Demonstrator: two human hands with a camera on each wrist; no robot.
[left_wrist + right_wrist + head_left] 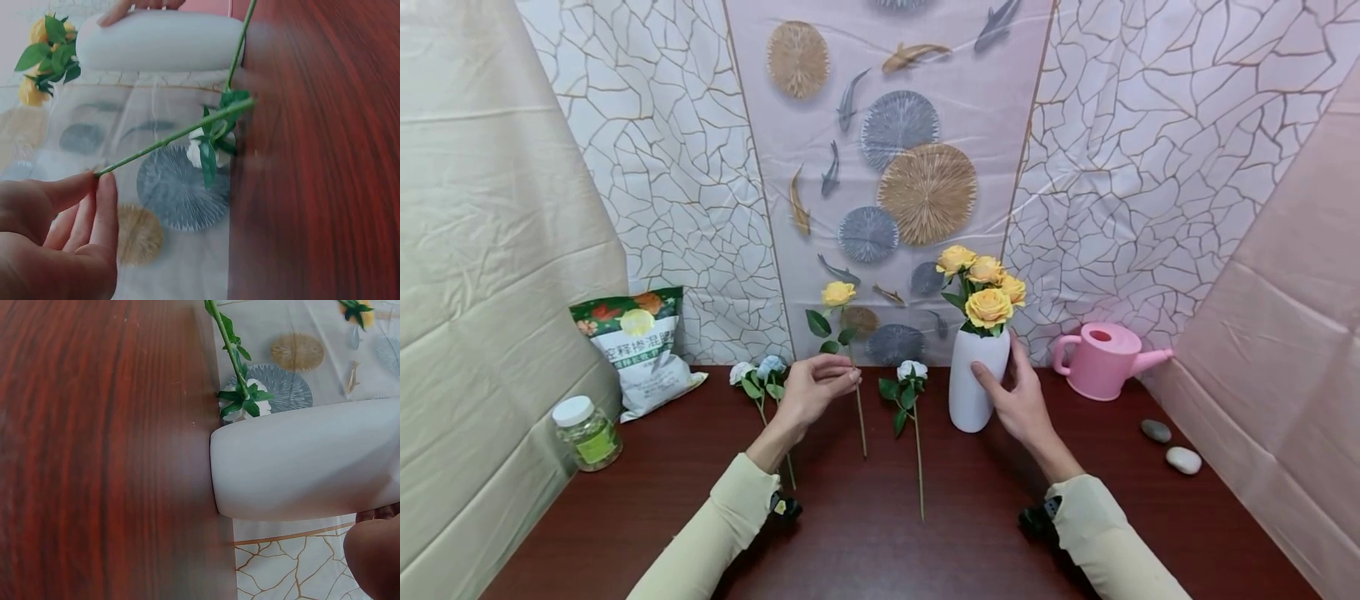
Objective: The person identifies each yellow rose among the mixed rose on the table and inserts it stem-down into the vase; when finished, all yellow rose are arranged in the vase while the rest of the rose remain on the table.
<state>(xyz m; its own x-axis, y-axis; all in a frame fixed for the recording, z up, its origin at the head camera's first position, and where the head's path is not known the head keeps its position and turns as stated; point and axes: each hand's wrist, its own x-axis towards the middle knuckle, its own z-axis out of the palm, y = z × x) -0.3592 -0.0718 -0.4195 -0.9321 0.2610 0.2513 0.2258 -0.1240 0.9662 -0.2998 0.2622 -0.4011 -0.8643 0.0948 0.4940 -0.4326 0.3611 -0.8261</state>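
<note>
My left hand (822, 386) pinches the green stem of a yellow rose (838, 293) between thumb and fingertips. The rose stands upright, its bloom above the hand and the stem's lower end (237, 106) pointing down over the table. My right hand (1019, 400) grips the white vase (973, 383) from its right side, thumb across the front; the other fingers are partly hidden behind it. Several yellow roses (988, 307) stand in the vase, which is upright on the table. Between the two hands lies a white rose (913, 372) with a long stem.
Behind my left hand lie a pale flower (742, 372) and a blue flower (771, 367). A fertilizer bag (643, 354) and a lidded jar (587, 433) stand at the left. On the right are a pink watering can (1103, 362), a grey stone (1156, 431) and a white stone (1183, 460).
</note>
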